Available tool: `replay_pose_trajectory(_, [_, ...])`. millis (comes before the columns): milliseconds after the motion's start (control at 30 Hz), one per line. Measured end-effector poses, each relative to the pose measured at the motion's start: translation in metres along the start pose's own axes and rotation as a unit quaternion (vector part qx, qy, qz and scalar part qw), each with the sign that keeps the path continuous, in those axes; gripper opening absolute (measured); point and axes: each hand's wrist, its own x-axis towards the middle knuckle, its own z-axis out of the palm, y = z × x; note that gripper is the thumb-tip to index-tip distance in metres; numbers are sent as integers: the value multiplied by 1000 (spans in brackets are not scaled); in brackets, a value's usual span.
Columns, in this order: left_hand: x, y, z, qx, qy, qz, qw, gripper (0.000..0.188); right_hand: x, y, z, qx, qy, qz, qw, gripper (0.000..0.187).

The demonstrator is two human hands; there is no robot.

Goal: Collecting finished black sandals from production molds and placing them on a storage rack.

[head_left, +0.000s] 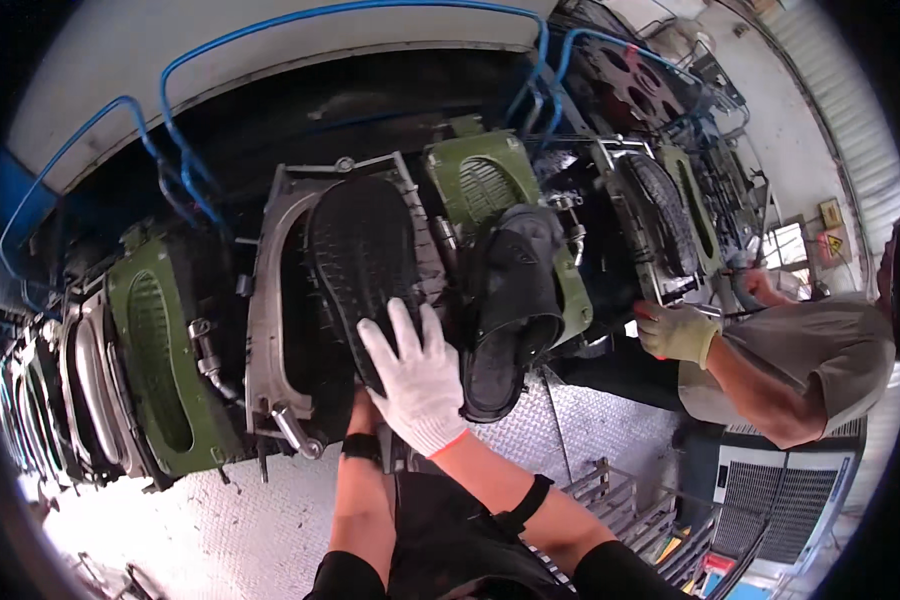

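A black shoe sole (362,250) lies tread side up over a grey metal mould frame (270,330) in front of me. My right hand (417,385), in a white knitted glove, has its fingers spread at the sole's near end, with the fingertips against its edge. My left hand (363,408) is by the sole's near tip, mostly hidden by the sole and the right hand; its fingers do not show. To the right, a black sandal (515,300) with wide straps rests across a green mould plate (480,175).
More moulds curve away to the left, the nearest a green plate (157,360). Blue tube rails (360,8) arch behind the moulds. At right, a co-worker's yellow-gloved hand (678,333) touches another mould (650,215). A metal rack (620,500) stands low at right on the diamond-plate floor (190,540).
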Motion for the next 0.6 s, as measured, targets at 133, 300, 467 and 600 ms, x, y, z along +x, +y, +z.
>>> replay_pose_trajectory(133, [-37,9,-6,-18,4,-39,999,54,16,-13,-3,40,-19,16,999,86])
replay_pose_trajectory(300, [-95,2,1,-50,18,-115,992,58,46,14,-44,209,159,3,965,80])
replay_pose_trajectory(467, [-111,14,1,-52,26,-146,988,61,29,67,-135,682,130,162,702,47])
replay_pose_trajectory(600, [-85,18,-32,132,9,-43,990,54,-24,90,-135,878,215,171,392,63])
